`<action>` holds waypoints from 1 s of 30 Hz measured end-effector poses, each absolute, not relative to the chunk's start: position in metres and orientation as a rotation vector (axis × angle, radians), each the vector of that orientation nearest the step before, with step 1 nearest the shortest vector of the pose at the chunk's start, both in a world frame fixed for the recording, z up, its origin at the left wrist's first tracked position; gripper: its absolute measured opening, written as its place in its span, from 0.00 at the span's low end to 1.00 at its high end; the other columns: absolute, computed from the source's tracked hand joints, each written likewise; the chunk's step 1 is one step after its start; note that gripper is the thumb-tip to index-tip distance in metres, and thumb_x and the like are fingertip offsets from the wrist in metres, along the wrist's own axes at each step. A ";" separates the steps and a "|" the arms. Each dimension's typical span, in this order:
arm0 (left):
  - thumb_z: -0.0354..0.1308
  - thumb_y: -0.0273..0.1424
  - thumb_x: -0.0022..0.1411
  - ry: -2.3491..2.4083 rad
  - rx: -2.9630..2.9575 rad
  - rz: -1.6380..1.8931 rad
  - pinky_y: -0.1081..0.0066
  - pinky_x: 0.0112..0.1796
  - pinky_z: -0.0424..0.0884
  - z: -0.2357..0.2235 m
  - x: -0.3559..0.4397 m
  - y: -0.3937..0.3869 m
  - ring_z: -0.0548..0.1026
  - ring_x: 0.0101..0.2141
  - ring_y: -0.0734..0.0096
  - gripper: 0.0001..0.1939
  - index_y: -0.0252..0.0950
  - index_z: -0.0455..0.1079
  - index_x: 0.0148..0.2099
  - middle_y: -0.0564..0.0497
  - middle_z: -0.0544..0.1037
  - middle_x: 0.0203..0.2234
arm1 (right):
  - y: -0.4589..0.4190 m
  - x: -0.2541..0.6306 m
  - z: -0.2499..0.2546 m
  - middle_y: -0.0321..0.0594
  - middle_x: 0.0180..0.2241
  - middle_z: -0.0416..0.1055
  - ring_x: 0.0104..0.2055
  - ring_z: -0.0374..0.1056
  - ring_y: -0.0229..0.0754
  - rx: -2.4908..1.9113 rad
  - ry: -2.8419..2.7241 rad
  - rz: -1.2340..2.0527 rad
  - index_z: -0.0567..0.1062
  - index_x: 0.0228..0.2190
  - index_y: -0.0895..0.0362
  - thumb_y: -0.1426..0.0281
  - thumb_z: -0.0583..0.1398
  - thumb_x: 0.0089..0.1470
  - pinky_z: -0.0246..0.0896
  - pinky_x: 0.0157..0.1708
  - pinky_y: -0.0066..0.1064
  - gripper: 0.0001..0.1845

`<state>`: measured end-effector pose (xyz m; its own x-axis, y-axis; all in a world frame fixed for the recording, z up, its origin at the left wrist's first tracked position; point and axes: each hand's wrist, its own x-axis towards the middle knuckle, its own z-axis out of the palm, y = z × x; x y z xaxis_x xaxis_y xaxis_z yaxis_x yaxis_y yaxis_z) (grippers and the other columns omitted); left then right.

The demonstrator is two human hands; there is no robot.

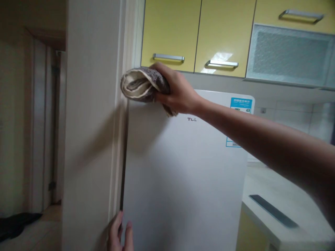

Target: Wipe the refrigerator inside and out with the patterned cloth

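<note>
My right hand (178,91) is closed around a bunched grey and cream cloth (140,84), pressing it against the top left corner of a white fridge door (183,181). My arm reaches in from the right edge. My left hand (120,234) shows at the bottom edge, its fingers laid on the fridge door's left edge beside the dark gap. Only its fingertips and part of the palm show.
A pale wall panel (91,139) stands just left of the fridge. Yellow wall cabinets (199,31) with metal handles hang above. At the right a white counter (282,205) carries a dark flat strip (272,210). A dim hallway opens at the far left.
</note>
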<state>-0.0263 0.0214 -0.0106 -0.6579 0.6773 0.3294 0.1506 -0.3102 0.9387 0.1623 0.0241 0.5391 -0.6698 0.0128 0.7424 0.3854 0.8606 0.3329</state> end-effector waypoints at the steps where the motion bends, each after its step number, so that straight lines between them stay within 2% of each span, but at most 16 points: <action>1: 0.65 0.61 0.60 1.410 1.062 2.105 0.52 0.55 0.82 0.025 -0.016 0.014 0.77 0.62 0.41 0.40 0.43 0.71 0.65 0.39 0.78 0.62 | 0.013 0.168 0.524 0.40 0.51 0.76 0.55 0.73 0.47 -0.306 -2.299 -0.457 0.74 0.51 0.63 0.69 0.63 0.60 0.70 0.57 0.38 0.19; 2: 0.69 0.57 0.59 1.258 1.103 2.137 0.55 0.55 0.81 0.063 -0.005 0.004 0.78 0.62 0.43 0.39 0.42 0.70 0.66 0.39 0.78 0.63 | 0.004 0.173 0.507 0.40 0.49 0.76 0.53 0.73 0.48 -0.350 -2.356 -0.279 0.74 0.52 0.63 0.69 0.64 0.59 0.71 0.56 0.39 0.21; 4: 0.69 0.52 0.63 1.018 1.120 2.218 0.62 0.56 0.80 0.137 0.018 -0.018 0.77 0.62 0.52 0.37 0.44 0.69 0.68 0.41 0.77 0.65 | -0.007 0.182 0.468 0.40 0.45 0.77 0.47 0.74 0.47 -0.518 -2.419 0.138 0.74 0.51 0.61 0.69 0.67 0.55 0.73 0.51 0.39 0.22; 5: 0.70 0.50 0.63 0.868 1.147 2.203 0.64 0.58 0.78 0.168 0.028 -0.027 0.74 0.65 0.54 0.39 0.46 0.66 0.72 0.43 0.74 0.68 | -0.008 0.187 0.448 0.40 0.43 0.77 0.45 0.74 0.47 -0.622 -2.405 0.369 0.74 0.50 0.60 0.69 0.68 0.54 0.73 0.49 0.38 0.22; 7: 0.73 0.47 0.62 0.709 1.056 2.164 0.64 0.62 0.74 0.209 0.043 -0.039 0.74 0.66 0.57 0.43 0.50 0.62 0.75 0.46 0.74 0.69 | -0.006 0.196 0.413 0.40 0.42 0.78 0.44 0.74 0.48 -0.806 -2.291 0.835 0.75 0.50 0.58 0.68 0.69 0.52 0.74 0.46 0.37 0.24; 9: 0.77 0.47 0.58 0.708 0.959 2.049 0.60 0.61 0.75 0.225 0.050 -0.039 0.79 0.60 0.56 0.43 0.46 0.68 0.71 0.45 0.80 0.62 | -0.001 0.207 0.386 0.41 0.42 0.79 0.44 0.76 0.48 -0.910 -2.136 1.187 0.74 0.52 0.57 0.67 0.70 0.50 0.75 0.45 0.37 0.28; 11: 0.80 0.48 0.52 0.751 0.872 1.928 0.55 0.57 0.78 0.224 0.051 -0.031 0.83 0.52 0.53 0.40 0.40 0.75 0.63 0.43 0.84 0.53 | 0.003 0.218 0.370 0.41 0.42 0.79 0.43 0.77 0.48 -0.937 -2.044 1.371 0.75 0.53 0.57 0.66 0.71 0.49 0.75 0.45 0.37 0.29; 13: 0.81 0.49 0.49 0.780 0.828 1.881 0.52 0.54 0.80 0.217 0.049 -0.021 0.83 0.47 0.53 0.39 0.37 0.76 0.58 0.43 0.85 0.48 | 0.003 0.228 0.361 0.40 0.42 0.80 0.44 0.77 0.48 -0.915 -2.022 1.433 0.76 0.52 0.56 0.66 0.72 0.48 0.75 0.47 0.37 0.30; 17: 0.80 0.52 0.48 1.091 0.940 2.277 0.53 0.57 0.76 0.203 0.051 -0.008 0.79 0.51 0.56 0.40 0.40 0.72 0.56 0.45 0.79 0.52 | -0.001 0.234 0.350 0.38 0.41 0.80 0.44 0.76 0.48 -0.935 -1.964 1.286 0.78 0.51 0.56 0.67 0.71 0.49 0.74 0.47 0.36 0.27; 20: 0.74 0.52 0.58 1.280 1.149 2.471 0.56 0.58 0.74 0.186 0.062 -0.017 0.77 0.50 0.59 0.29 0.41 0.72 0.53 0.47 0.77 0.50 | -0.001 0.228 0.339 0.39 0.40 0.79 0.44 0.75 0.48 -1.052 -1.891 1.103 0.78 0.50 0.57 0.70 0.67 0.53 0.72 0.43 0.35 0.22; 22: 0.66 0.52 0.66 1.177 1.438 2.269 0.56 0.56 0.75 0.172 0.072 -0.029 0.78 0.51 0.57 0.27 0.42 0.72 0.58 0.45 0.78 0.52 | 0.000 0.222 0.331 0.38 0.40 0.79 0.43 0.75 0.47 -1.111 -1.857 1.084 0.78 0.50 0.57 0.72 0.66 0.53 0.70 0.41 0.33 0.21; 23: 0.66 0.53 0.67 1.122 1.577 2.147 0.53 0.58 0.75 0.165 0.078 -0.035 0.77 0.56 0.53 0.32 0.43 0.69 0.65 0.42 0.77 0.57 | 0.000 0.219 0.328 0.38 0.39 0.78 0.42 0.74 0.46 -1.122 -1.844 1.100 0.79 0.50 0.57 0.72 0.66 0.53 0.69 0.41 0.33 0.21; 25: 0.72 0.53 0.61 1.149 1.799 2.003 0.44 0.65 0.71 0.154 0.089 -0.043 0.68 0.68 0.43 0.51 0.46 0.54 0.78 0.37 0.66 0.70 | 0.000 0.213 0.322 0.37 0.39 0.78 0.41 0.73 0.44 -1.106 -1.810 1.188 0.79 0.50 0.57 0.73 0.65 0.53 0.67 0.39 0.31 0.21; 27: 0.77 0.49 0.56 1.323 1.904 2.016 0.36 0.69 0.64 0.146 0.097 -0.045 0.58 0.74 0.37 0.63 0.48 0.43 0.82 0.35 0.58 0.75 | 0.000 0.209 0.318 0.37 0.38 0.77 0.40 0.73 0.43 -1.042 -1.761 1.321 0.79 0.51 0.57 0.72 0.64 0.55 0.66 0.38 0.30 0.21; 28: 0.76 0.45 0.57 1.400 1.917 2.057 0.35 0.69 0.63 0.143 0.099 -0.043 0.57 0.75 0.36 0.62 0.48 0.42 0.82 0.35 0.58 0.75 | 0.000 0.208 0.317 0.38 0.38 0.77 0.40 0.73 0.43 -1.001 -1.739 1.387 0.79 0.52 0.57 0.71 0.64 0.56 0.66 0.38 0.30 0.21; 30: 0.71 0.36 0.62 1.422 1.894 2.151 0.36 0.70 0.63 0.137 0.098 -0.039 0.60 0.74 0.39 0.55 0.48 0.44 0.82 0.35 0.61 0.74 | 0.001 0.208 0.315 0.38 0.38 0.77 0.39 0.73 0.42 -0.931 -1.719 1.458 0.78 0.53 0.57 0.72 0.64 0.56 0.67 0.40 0.30 0.22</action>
